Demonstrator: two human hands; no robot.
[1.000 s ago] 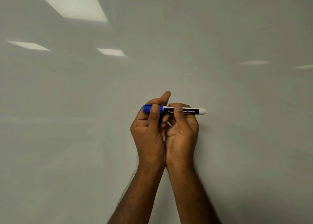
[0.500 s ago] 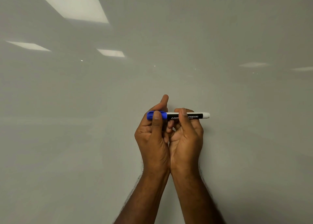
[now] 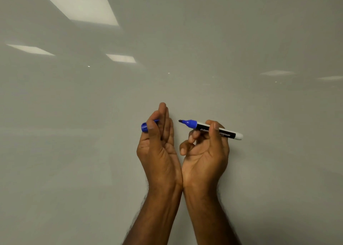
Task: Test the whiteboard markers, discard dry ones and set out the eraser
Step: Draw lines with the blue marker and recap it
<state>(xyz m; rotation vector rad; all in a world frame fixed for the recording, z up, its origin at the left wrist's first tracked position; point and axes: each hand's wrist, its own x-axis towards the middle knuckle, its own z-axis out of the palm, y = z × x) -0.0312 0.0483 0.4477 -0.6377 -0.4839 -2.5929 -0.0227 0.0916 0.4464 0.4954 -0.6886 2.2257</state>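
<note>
**Blue marker uncapped, cap in one hand and barrel in the other**

Both hands are raised in front of a whiteboard (image 3: 92, 152) that fills the view, its glossy surface carrying pale reflections of ceiling lights (image 3: 79, 3); the wrists touch at the heel of the palms, the fingers spread apart above them.

The left hand (image 3: 159, 152) pinches the blue cap (image 3: 144, 127) between thumb and fingers, the cap's closed end poking out to the left of the thumb; the other fingers stand straight up.

The right hand (image 3: 206, 152) grips the marker (image 3: 209, 129) across its black label, thumb on the near side, fingers curled beneath; the barrel lies nearly level, its white tail sticking out to the right of the hand, its blue collar and dark tip pointing left toward the cap; a clear gap separates tip and cap.
</note>
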